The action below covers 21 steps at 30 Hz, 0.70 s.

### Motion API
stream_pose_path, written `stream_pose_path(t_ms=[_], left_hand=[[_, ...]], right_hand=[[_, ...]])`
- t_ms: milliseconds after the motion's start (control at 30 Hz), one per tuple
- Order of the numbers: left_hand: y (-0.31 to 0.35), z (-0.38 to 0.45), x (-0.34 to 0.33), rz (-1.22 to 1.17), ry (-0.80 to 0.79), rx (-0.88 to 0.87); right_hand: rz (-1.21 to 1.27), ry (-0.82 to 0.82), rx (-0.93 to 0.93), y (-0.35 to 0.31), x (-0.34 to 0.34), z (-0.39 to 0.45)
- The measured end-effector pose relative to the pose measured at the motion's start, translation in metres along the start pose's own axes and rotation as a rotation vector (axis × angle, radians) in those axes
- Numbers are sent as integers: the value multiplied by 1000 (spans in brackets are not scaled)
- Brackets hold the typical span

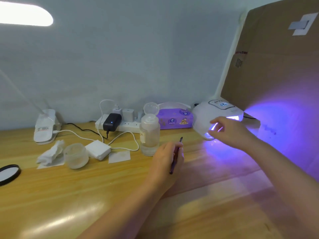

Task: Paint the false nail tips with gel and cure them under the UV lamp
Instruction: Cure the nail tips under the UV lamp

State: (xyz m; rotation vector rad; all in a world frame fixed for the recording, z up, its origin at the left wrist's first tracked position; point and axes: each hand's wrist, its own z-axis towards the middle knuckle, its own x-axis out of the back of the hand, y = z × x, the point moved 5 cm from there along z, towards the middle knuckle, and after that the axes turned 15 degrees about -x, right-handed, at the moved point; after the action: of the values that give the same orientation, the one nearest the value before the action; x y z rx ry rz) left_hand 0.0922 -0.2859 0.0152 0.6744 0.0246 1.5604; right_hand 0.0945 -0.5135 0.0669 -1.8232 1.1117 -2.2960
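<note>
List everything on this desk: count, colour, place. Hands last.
UV lamp: 1, white, lit violet, back right.
Brush: 1, dark, in left hand.
Bottle: 1, clear, cap open, centre.
Jar: 1, frosted, left of centre.
Tissue pack: 1, purple, back.
Power strip: 1, white, back centre.
Cardboard: 1, brown, right.
Hands: left grips brush; right at lamp's mouth, grip unclear.

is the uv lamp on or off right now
On: the UV lamp spills violet light from its opening onto the table, and its display is lit.
</note>
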Motion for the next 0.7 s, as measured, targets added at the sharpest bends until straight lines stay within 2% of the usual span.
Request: stream_pose_path(t_ms=[100, 167, 333, 500, 600, 700], left_hand=[[-3, -4, 6, -213, 114, 155], [-3, -6, 16, -289, 178, 193], [5, -25, 56, -315, 142, 116], [27, -48, 111, -302, 63, 4], [34, -59, 149, -217, 34, -60], [33, -70, 187, -137, 77, -28]], right_hand=[[157, -88, 154, -28, -18, -59], [198, -125, 285, -47, -29, -91], [264, -215, 388, -78, -51, -137], [229, -308, 526, -121, -69, -178], [256, -341, 518, -138, -81, -193], [326, -306, 483, -156, -88, -195]])
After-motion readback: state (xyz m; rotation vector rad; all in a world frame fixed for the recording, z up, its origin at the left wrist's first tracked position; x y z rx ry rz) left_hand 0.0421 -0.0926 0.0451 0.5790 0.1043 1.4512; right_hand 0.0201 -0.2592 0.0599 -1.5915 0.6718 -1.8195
